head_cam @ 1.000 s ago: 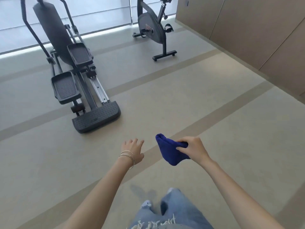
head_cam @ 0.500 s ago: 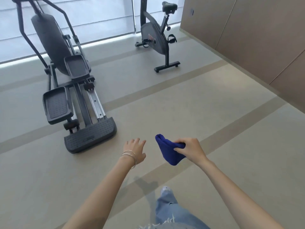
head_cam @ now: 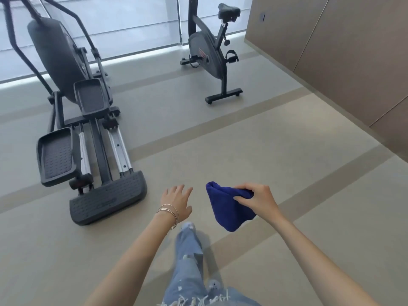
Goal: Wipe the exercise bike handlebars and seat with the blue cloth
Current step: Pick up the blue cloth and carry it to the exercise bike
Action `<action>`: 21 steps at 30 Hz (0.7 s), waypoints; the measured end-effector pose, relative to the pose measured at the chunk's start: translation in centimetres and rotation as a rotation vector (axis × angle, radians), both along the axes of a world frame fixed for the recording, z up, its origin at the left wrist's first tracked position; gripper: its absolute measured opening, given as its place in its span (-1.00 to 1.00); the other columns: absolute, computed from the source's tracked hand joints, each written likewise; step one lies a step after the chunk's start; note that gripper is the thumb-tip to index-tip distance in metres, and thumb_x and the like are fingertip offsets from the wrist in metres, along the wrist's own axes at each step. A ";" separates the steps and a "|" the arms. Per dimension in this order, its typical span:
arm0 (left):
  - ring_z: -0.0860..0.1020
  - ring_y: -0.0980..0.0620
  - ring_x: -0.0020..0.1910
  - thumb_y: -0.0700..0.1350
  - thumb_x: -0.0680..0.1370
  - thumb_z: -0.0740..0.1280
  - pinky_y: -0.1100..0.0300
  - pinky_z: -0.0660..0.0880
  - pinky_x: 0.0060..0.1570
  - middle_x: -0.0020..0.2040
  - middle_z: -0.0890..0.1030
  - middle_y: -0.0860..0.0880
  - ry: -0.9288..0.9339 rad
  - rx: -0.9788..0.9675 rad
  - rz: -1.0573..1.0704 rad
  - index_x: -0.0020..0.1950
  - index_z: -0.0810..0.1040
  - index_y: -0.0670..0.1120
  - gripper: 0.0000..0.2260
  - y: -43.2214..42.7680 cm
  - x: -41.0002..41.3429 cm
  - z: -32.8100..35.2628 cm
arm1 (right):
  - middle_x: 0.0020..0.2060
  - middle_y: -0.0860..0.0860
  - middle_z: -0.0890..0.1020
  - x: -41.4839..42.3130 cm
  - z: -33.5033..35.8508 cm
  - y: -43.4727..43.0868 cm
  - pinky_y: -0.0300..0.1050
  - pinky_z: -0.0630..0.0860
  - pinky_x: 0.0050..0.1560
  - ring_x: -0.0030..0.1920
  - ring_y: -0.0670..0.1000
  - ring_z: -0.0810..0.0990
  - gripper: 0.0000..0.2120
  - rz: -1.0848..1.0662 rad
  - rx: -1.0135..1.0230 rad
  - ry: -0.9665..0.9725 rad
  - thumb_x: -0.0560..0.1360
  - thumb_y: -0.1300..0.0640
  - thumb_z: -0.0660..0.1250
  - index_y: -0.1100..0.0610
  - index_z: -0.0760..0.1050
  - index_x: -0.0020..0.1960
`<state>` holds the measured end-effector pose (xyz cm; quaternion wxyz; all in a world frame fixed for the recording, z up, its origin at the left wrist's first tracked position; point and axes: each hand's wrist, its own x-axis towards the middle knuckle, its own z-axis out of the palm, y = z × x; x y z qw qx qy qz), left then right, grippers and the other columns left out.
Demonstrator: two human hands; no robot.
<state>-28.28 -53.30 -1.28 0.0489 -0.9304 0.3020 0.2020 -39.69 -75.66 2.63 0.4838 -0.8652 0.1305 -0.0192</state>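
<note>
Closer now, the bike (head_cam: 209, 54) shows its seat (head_cam: 229, 11); right hand (head_cam: 257, 198) grips the cloth (head_cam: 227, 208), left hand (head_cam: 176, 203) open, wiping not begun.

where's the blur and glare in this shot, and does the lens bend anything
Head view: the stepping leg and shoe are motion-smeared, while the blue cloth in the right hand and the open left hand stay fairly sharp. The window glows, with a bright strip along its base. The wide lens tilts the exercise bike and elliptical.

Elliptical trainer (head_cam: 75, 120) left, exercise bike (head_cam: 209, 54) right.
</note>
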 end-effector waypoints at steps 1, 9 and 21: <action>0.26 -0.12 0.43 0.06 0.53 0.19 0.00 0.23 0.39 0.50 0.22 -0.09 0.000 -0.005 -0.001 0.50 0.10 0.02 -0.43 -0.7 1.5 0.0 | -0.17 -0.22 0.68 1.4 -0.1 -0.5 -0.48 0.43 -0.11 -0.12 -0.26 0.61 -0.70 -0.002 0.013 -0.001 0.33 0.32 0.41 -0.02 0.64 -0.05; 0.27 -0.14 0.42 0.06 0.52 0.21 0.00 0.23 0.38 0.48 0.24 -0.09 -0.027 -0.071 -0.012 0.50 0.10 0.02 -0.42 -5.8 16.9 0.9 | -0.18 -0.20 0.69 16.0 1.5 -4.6 -0.45 0.45 -0.12 -0.12 -0.23 0.62 -0.68 -0.040 0.030 -0.054 0.32 0.37 0.38 0.00 0.66 -0.09; 0.27 -0.13 0.42 0.06 0.52 0.21 0.01 0.22 0.38 0.47 0.25 -0.09 -0.009 -0.039 -0.048 0.50 0.11 0.02 -0.42 -11.1 34.2 0.8 | -0.22 -0.11 0.69 32.9 0.4 -9.1 -0.45 0.48 -0.15 -0.19 -0.21 0.62 -0.78 -0.225 0.146 -0.010 0.33 0.31 0.43 0.02 0.64 -0.13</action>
